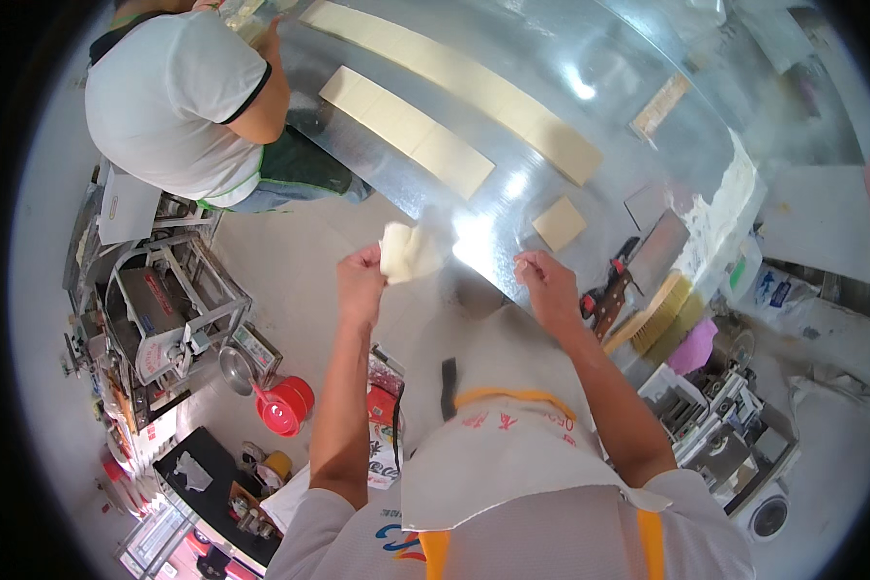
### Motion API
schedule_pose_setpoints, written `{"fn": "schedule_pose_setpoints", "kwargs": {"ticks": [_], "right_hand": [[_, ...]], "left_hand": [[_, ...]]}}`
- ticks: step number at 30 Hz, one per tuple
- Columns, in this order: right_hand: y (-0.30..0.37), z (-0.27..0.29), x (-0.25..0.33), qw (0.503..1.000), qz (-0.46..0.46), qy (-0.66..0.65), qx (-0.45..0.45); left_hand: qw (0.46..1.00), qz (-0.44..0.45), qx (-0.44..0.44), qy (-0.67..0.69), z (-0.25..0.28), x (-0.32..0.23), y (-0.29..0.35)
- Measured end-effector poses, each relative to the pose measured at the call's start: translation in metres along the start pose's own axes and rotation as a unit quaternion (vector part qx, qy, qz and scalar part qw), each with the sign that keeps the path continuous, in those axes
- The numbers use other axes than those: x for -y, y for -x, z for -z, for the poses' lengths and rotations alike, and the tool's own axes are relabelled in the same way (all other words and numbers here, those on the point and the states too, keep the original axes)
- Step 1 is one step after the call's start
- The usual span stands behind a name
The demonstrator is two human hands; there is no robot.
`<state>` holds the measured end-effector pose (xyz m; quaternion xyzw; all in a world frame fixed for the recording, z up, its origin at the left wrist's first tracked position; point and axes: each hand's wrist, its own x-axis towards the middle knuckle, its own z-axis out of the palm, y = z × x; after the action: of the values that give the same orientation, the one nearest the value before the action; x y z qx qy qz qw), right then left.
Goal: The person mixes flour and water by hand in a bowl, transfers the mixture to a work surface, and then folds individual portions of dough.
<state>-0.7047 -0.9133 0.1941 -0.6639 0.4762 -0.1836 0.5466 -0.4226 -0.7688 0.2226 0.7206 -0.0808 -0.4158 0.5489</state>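
Observation:
My left hand (360, 287) is closed on a folded, pale piece of dough (402, 254), held up off the table's front edge over the floor. Close to that metal table's edge, my right hand (551, 292) has its fingers curled together; anything between the fingertips is too small to make out. Just beyond the right hand, a single square dough sheet (560, 223) lies flat on the table. Farther back are a shorter strip of dough squares (408, 131) and a long strip of dough squares (464, 82), both lying flat.
Right of my right hand lie a wide-bladed knife (659, 246) and a bristle brush (662, 311), beside white flour (723, 217). A flat scraper-like piece (659, 106) rests farther back. Another person (184, 106) works at the far left. A red basin (285, 406) stands low at left.

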Motion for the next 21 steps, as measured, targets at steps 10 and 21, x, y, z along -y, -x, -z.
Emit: {"fn": "schedule_pose_setpoints", "kwargs": {"ticks": [10, 21], "right_hand": [[-0.02, -0.008, 0.006, 0.83, -0.118, -0.51, 0.193], [0.023, -0.001, 0.027, 0.854, -0.144, -0.425, 0.263]], "left_hand": [[0.996, -0.012, 0.087, -0.026, -0.065, -0.088, 0.062], [0.983, -0.023, 0.04, -0.177, -0.095, -0.012, 0.085]]}}
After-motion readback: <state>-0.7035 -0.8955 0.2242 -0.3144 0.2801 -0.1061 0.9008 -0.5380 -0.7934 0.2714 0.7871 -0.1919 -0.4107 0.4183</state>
